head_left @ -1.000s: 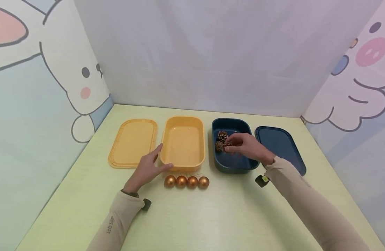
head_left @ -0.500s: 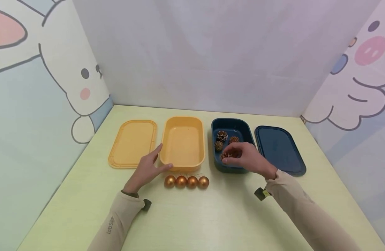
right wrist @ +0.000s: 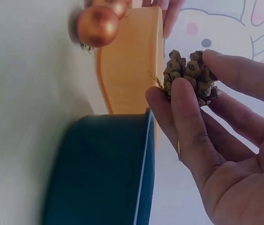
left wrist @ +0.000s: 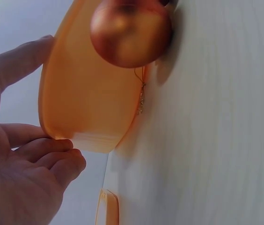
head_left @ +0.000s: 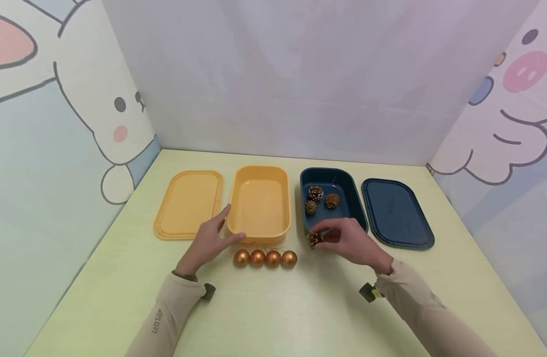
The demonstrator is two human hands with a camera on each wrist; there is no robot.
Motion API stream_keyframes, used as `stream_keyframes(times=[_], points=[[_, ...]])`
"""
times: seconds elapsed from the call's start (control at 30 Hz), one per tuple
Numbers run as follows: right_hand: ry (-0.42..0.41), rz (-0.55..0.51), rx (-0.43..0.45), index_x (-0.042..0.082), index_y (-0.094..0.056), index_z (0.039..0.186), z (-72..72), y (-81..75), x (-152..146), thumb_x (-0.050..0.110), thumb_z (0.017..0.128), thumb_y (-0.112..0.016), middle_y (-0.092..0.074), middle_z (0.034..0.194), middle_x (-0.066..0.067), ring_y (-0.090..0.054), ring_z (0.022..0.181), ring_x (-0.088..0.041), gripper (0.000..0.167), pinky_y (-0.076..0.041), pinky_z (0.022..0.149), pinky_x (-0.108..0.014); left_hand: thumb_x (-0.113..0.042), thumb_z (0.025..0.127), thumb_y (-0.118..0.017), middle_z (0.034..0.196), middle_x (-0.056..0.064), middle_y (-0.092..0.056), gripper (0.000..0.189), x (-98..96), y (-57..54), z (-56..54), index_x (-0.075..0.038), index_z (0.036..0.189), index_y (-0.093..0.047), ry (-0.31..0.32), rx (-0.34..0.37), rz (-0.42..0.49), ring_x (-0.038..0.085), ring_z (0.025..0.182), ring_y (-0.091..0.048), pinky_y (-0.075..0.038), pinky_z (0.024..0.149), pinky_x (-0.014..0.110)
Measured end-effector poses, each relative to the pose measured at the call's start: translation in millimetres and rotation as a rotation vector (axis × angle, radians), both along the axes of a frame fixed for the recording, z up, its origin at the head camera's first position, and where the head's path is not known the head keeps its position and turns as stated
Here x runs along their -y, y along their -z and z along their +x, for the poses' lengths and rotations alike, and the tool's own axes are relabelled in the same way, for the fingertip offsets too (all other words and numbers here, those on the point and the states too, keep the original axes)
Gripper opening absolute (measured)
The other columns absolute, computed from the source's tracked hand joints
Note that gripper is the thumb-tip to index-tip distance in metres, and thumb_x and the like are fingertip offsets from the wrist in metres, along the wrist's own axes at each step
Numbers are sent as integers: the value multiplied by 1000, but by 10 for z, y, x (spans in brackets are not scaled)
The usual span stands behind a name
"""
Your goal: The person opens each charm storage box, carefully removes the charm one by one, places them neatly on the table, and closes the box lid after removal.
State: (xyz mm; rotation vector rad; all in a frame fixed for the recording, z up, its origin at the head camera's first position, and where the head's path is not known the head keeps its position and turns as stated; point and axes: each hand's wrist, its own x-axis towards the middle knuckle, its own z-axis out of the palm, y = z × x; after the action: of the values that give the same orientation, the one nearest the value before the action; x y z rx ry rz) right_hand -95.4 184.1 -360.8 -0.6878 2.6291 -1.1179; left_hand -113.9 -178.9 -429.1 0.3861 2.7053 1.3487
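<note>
In the head view my right hand [head_left: 351, 240] pinches a brown pinecone [head_left: 315, 240] at the near-left corner of the dark blue box [head_left: 335, 240]. The right wrist view has this pinecone [right wrist: 190, 75] between thumb and fingertips, above the box rim [right wrist: 145, 154]. Three other pinecones [head_left: 332, 201] lie inside the blue box. My left hand [head_left: 209, 243] spans the near-left corner of the yellow box [head_left: 261, 240], thumb on the near side and fingers along the left side. In the left wrist view its fingertips [left wrist: 66, 145] rest at that box's rim.
Several shiny copper-gold balls [head_left: 257, 258] with thin string loops stand in a row before the yellow box. A yellow lid [head_left: 191, 203] lies left of it, and a dark blue lid [head_left: 397, 213] lies right of the blue box. Fabric walls [head_left: 278, 74] enclose the table.
My right hand has taken a pinecone from inside the blue box toward me, to its near-left corner. Another pinecone, hidden earlier, now shows in the box. The left hand stays in place.
</note>
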Motion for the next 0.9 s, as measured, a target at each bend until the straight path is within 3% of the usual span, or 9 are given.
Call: stream_keyframes(times=[0.3,0.6,0.8,0.9], points=[[-42,-28,43,7,-72,117,124,99,29,7,89,-74,-74,110,-8,-74,95,-16,29,-60,80,-17,-44,89,-74,164,23,-24,97,2,7,4,-2,159,-22,2,-9,-4,42,144,-41,-39,118,54],[-59,-1,78,7,-72,113,167,201,48,5,88,-75,-68,104,-9,-73,70,-18,25,-62,60,-25,-44,88,-75,164,23,-24,98,2,-25,-3,-2,159,-22,4,4,2,42,144,-41,-39,118,53],[-79,83,-28,12,-75,105,149,230,94,9,84,-80,-70,98,-2,-66,69,-3,22,-57,61,-18,-43,88,-75,164,24,-25,98,10,-28,-6,-2,159,-23,1,-3,-10,43,143,-41,-39,118,53],[-94,133,-85,14,-75,102,152,228,120,12,83,-81,-72,94,2,-64,74,-2,20,-56,65,-17,-44,89,-74,164,26,-24,97,11,-27,-5,-1,159,-22,5,-6,-19,44,143,-41,-39,118,54]])
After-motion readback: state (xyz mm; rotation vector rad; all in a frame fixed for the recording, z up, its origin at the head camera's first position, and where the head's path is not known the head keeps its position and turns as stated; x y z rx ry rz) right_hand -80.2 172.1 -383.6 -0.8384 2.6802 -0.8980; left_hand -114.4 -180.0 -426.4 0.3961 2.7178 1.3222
